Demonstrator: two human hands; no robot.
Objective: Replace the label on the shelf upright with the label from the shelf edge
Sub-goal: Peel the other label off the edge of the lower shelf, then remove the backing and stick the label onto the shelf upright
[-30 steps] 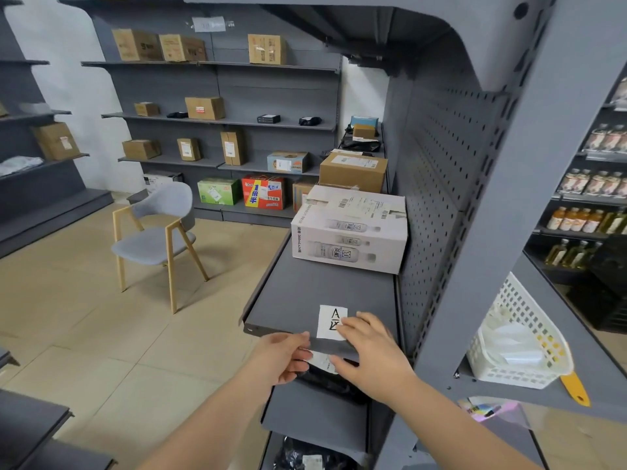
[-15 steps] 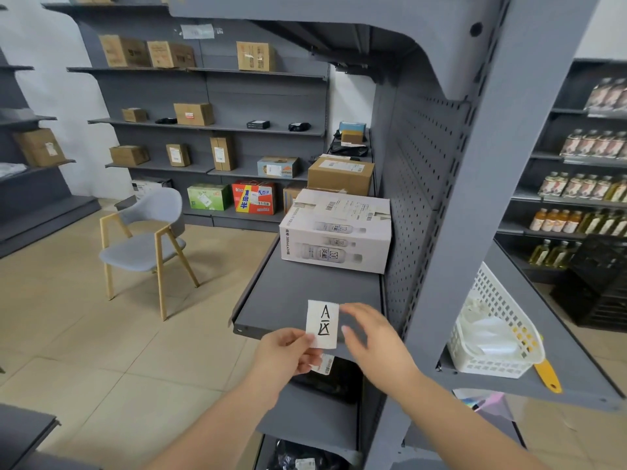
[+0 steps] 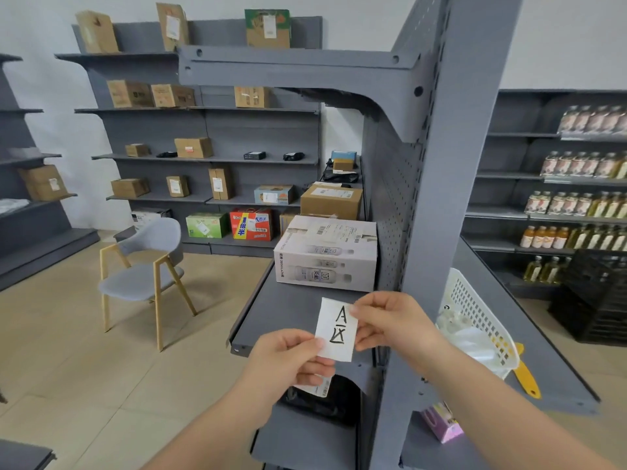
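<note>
A white paper label (image 3: 336,329) with a black "A" and another handwritten mark is held in the air in front of the grey shelf's front edge (image 3: 241,344). My left hand (image 3: 288,361) pinches its lower left corner. My right hand (image 3: 390,322) pinches its upper right edge. The grey shelf upright (image 3: 437,212) rises just right of both hands; no label shows on the stretch of it I see. A second white slip (image 3: 315,390) pokes out under my left hand.
A white bottle carton (image 3: 325,256) and a brown box (image 3: 330,201) stand on the shelf behind the label. Right of the upright a white mesh basket (image 3: 481,320) and a yellow tool (image 3: 524,374) lie on another shelf. A grey chair (image 3: 146,266) stands on the floor at left.
The label came off the shelf surface and now is lifted in both hands. My right hand moved from lying flat on the shelf to pinching the label's right edge. The view tilted upward.
</note>
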